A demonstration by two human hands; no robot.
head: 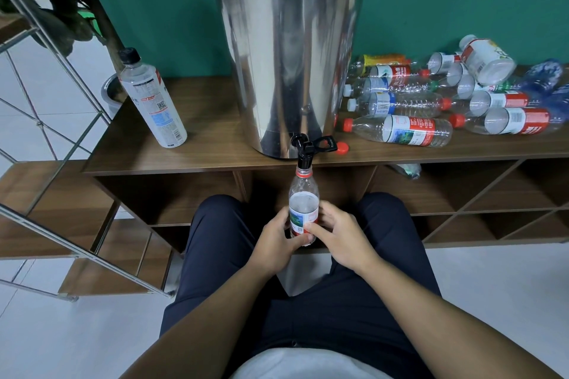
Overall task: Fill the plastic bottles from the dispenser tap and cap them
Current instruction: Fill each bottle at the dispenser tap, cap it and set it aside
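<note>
Both hands wrap a clear plastic bottle [303, 209] held upright just past the front edge of the wooden shelf top [215, 144], its open neck with a red ring directly under the black tap [304, 151]. The left hand [277, 240] curls round the bottle's lower left side, thumb across the front near the base; the right hand [341, 231] grips the label from the other side, thumb pressing the red-and-white label. The bottle hangs in the gap between the person's knees, in dark trousers, with open cubbies of the shelf behind it.

The tap juts from the base of a tall, smooth steel dispenser [289, 64] with a black rim, standing near the front edge of the shelf. A loose red cap [342, 148] lies on the wood just right of the tap, close to the edge.

To the right, a heap of empty bottles [446, 101] lies on its side, ribbed clear plastic with red, white and green caps, crowding that half of the surface up to the teal wall. To the left a taller black-capped bottle [151, 98] stands alone, appearing tilted, perhaps only from the wide lens. A metal-framed rack [55, 132] slants across the far left over pale floor tiles.
</note>
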